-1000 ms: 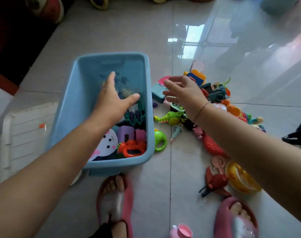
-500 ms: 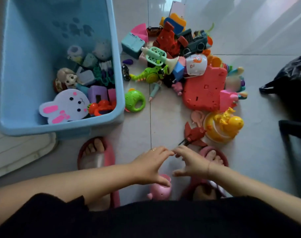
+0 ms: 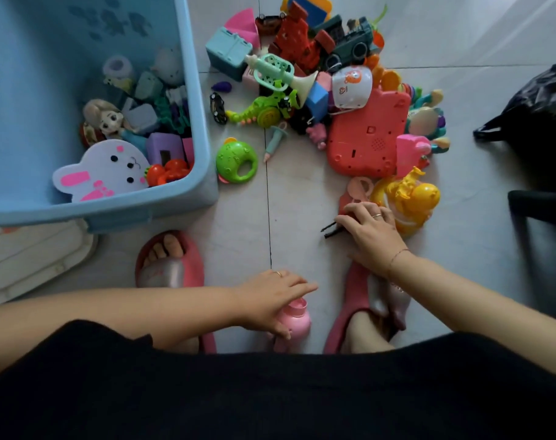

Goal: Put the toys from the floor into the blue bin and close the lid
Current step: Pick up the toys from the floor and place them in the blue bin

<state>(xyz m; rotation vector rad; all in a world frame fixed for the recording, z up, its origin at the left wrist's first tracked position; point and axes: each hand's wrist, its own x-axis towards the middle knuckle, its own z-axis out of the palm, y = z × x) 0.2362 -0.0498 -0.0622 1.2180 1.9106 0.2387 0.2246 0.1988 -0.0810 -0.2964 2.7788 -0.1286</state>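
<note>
The blue bin (image 3: pixel 181 198) stands open at the upper left, holding a bunny board (image 3: pixel 102 173), a doll and several blocks. A heap of toys lies on the floor to its right, among them a red tablet toy (image 3: pixel 365 138), a green rattle (image 3: pixel 237 160) and a yellow duck toy (image 3: pixel 409 198). My left hand (image 3: pixel 270 300) curls over a small pink toy (image 3: pixel 297 322) on the floor between my feet. My right hand (image 3: pixel 371 233) lies on a red and black toy (image 3: pixel 344 206) beside the duck, fingers bent over it.
The white lid (image 3: pixel 32 258) lies on the floor below the bin at the left. My feet in pink slippers (image 3: pixel 172 265) stand on the tiles. A black bag (image 3: pixel 536 109) and a dark chair leg (image 3: pixel 524 217) sit at the right.
My right hand has moved up and right onto the red and black toy. My left hand has dropped onto the pink toy near my feet.
</note>
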